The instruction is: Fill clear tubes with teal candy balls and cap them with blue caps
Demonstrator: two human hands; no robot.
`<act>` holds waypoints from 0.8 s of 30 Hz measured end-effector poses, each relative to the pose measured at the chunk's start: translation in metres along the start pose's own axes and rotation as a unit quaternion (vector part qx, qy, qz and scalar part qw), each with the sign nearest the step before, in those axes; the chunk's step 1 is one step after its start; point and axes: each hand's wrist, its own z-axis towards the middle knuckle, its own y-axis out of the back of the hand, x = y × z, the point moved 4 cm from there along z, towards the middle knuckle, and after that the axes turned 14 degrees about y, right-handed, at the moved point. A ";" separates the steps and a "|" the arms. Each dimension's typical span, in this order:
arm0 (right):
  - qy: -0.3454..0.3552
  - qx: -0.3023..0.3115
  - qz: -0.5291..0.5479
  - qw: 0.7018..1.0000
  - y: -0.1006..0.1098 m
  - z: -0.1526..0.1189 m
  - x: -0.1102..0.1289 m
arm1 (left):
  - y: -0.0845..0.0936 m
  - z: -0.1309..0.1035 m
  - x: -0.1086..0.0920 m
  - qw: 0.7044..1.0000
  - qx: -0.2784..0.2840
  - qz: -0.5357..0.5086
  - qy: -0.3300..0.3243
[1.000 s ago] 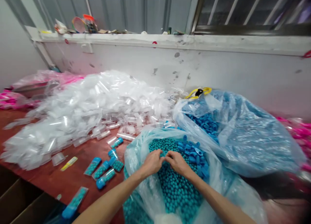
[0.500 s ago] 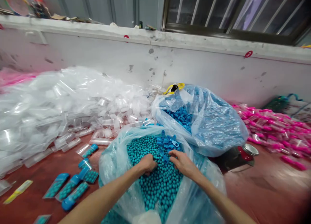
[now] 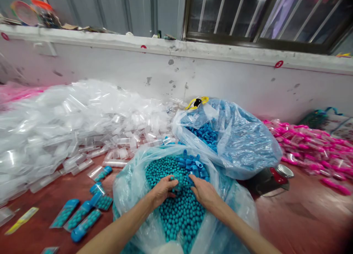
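Observation:
A clear plastic bag [image 3: 127, 188] stands open in front of me, full of small teal balls [image 3: 179, 217]. My left hand [image 3: 162, 191] is over the balls, its fingers closed round a small clear tube [image 3: 178, 181] with teal balls in it; part of the tube blends into the balls behind. Several blue caps [image 3: 194, 165] lie on the balls at the bag's far right. Just beside them, my right hand [image 3: 205, 193] has its thumb and fingertips together on a blue cap [image 3: 190, 179], mostly covered by the fingers.
Filled tubes with blue caps [image 3: 85, 222] lie on the red table [image 3: 298, 224] at left, near a yellow-handled tool [image 3: 22, 221]. Behind are a heap of clear tubes [image 3: 91, 118] and a bag of blue caps [image 3: 242, 136]. Pink tubes [image 3: 311, 147] and a dark tin [image 3: 264, 180] sit right.
My left hand has come up out of the balls and turned, showing the tube. My right hand has moved slightly left and down, its fingers closing by the caps.

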 end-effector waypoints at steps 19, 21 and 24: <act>0.258 -0.030 -0.222 0.940 -0.014 0.016 0.045 | 0.010 -0.046 0.008 0.997 0.074 0.004 0.020; 0.288 -0.008 -0.221 0.932 -0.021 0.023 0.048 | 0.013 -0.049 0.008 0.999 0.044 0.024 -0.006; 0.291 0.011 -0.240 0.926 -0.030 0.030 0.047 | 0.018 -0.050 0.005 0.995 -0.017 0.079 -0.056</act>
